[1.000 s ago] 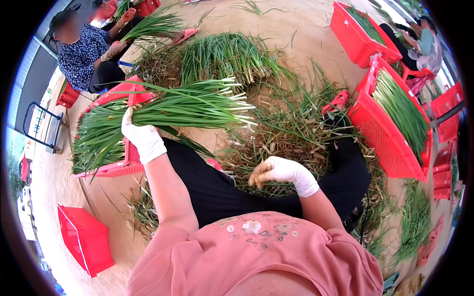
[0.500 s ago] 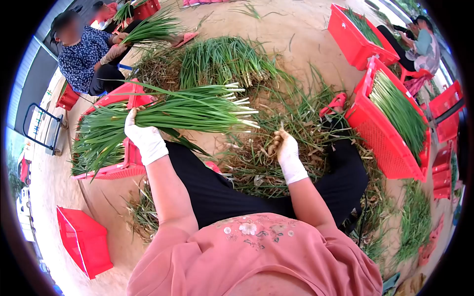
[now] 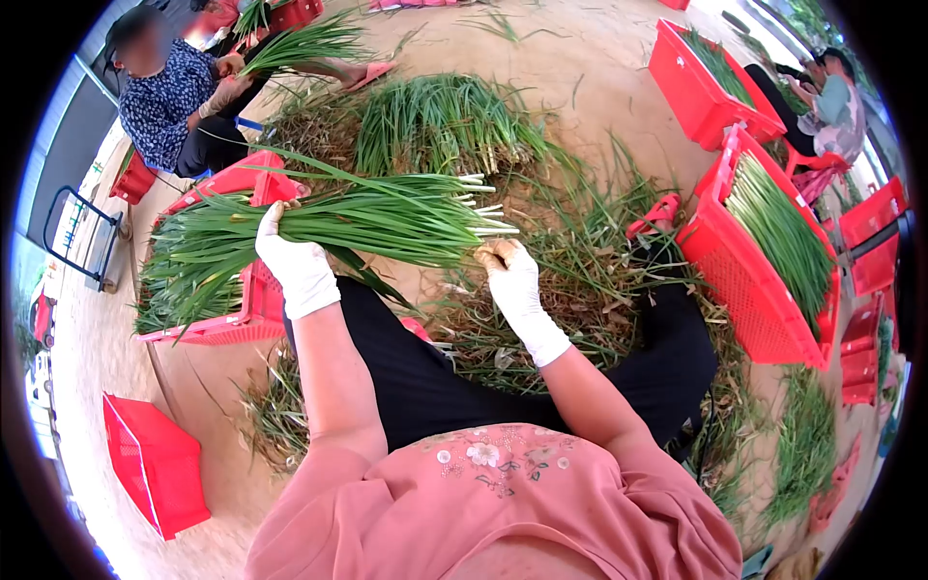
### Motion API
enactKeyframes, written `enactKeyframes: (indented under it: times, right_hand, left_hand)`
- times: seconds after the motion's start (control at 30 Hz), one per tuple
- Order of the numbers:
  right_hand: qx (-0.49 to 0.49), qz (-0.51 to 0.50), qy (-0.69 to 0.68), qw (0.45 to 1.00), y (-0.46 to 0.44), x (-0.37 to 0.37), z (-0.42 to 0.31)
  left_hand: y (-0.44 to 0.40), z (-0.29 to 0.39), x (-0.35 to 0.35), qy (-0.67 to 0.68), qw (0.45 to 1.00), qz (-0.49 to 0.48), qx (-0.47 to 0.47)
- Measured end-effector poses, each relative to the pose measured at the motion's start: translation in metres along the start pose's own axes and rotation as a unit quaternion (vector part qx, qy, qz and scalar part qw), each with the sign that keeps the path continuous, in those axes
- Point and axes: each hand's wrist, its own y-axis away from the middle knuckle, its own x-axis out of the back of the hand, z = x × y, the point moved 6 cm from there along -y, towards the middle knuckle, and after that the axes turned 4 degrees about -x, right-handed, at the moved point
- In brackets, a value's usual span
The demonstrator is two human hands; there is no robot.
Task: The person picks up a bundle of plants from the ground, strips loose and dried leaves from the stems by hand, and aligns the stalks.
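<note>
A thick bunch of garlic chives [image 3: 387, 220] lies across in front of me, green leaves to the left and white stem ends to the right. My left hand [image 3: 293, 263], in a white glove, is closed around the leafy part with the thumb on top. My right hand [image 3: 512, 280], gloved too, has its fingertips pinched at the lower white stem ends; exactly which stems they grip is hidden. Left of my knee, a red crate [image 3: 217, 329] holds more chives, partly covered by the bunch's leaves.
Chives lie heaped on the ground ahead [image 3: 435, 126]. Plant scraps [image 3: 590, 300] cover the ground between my legs. A red crate of chives [image 3: 754, 280] stands at right, with another crate [image 3: 701, 92] beyond. A co-worker [image 3: 174, 106] sits at upper left. A red crate [image 3: 159, 474] stands at lower left.
My right hand has moved left and slightly up, from above the scraps to the stem ends. My left hand and the bunch have shifted slightly right.
</note>
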Motion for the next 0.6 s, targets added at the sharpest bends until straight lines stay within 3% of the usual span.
enactKeyframes:
  times: [0.13, 0.17, 0.27, 0.3, 0.33, 0.4, 0.47, 0.53, 0.6]
  right_hand:
    - [0.075, 0.087, 0.173, 0.978, -0.005, 0.036, 0.030]
    - [0.040, 0.107, 0.226, 0.967, -0.006, 0.051, 0.035]
    - [-0.106, 0.216, 0.153, 0.958, -0.003, 0.110, 0.098]
    - [-0.184, 0.260, 0.014, 0.948, 0.002, 0.129, 0.130]
    - [-0.169, 0.234, -0.003, 0.957, 0.004, 0.141, 0.144]
    - [-0.199, 0.147, 0.038, 0.968, 0.016, 0.120, 0.099]
    - [-0.173, 0.009, -0.059, 0.983, 0.017, 0.074, 0.060]
    - [-0.184, -0.036, -0.117, 0.975, 0.014, 0.034, 0.025]
    - [-0.231, -0.020, -0.170, 0.958, 0.007, 0.002, 0.017]
  left_hand:
    - [-0.003, -0.003, 0.002, -0.001, 1.000, -0.003, 0.007]
    - [0.004, -0.002, -0.004, -0.010, 1.000, -0.011, 0.004]
    - [0.000, -0.003, 0.000, -0.009, 1.000, 0.008, 0.003]
    - [-0.001, -0.003, 0.000, -0.010, 1.000, 0.013, 0.008]
    - [-0.003, -0.003, 0.002, -0.009, 1.000, 0.014, 0.008]
    - [-0.006, -0.005, 0.003, -0.011, 1.000, 0.003, 0.002]
    - [-0.001, -0.005, -0.001, -0.011, 1.000, -0.001, 0.002]
    - [0.004, -0.008, -0.004, -0.011, 1.000, -0.005, 0.000]
    - [0.005, -0.011, -0.006, -0.025, 1.000, 0.003, -0.007]
